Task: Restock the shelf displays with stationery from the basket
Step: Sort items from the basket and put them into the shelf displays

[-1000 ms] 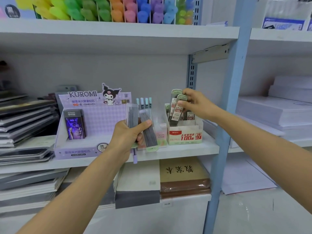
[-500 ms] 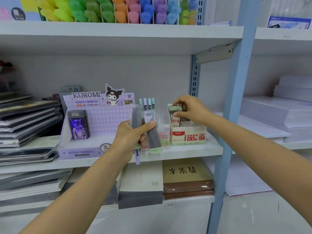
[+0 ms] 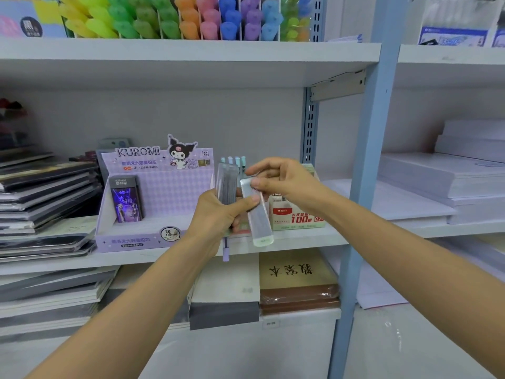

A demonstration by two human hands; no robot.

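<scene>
Restocking appeared unfinished: left hand [image 3: 218, 216] gripped clear lead cases [image 3: 226, 184], and right hand [image 3: 284, 181] pinched the top of 1. Kuromi display [image 3: 169, 192] held only 1 pack [image 3: 126, 199]; basket was out of view.

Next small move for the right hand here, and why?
Probably slide the green-capped lead case up and out of the left hand. The right hand pinches its top end, while the left hand grips it alongside a second case, so it has to come free before it can go into a shelf display.
</scene>
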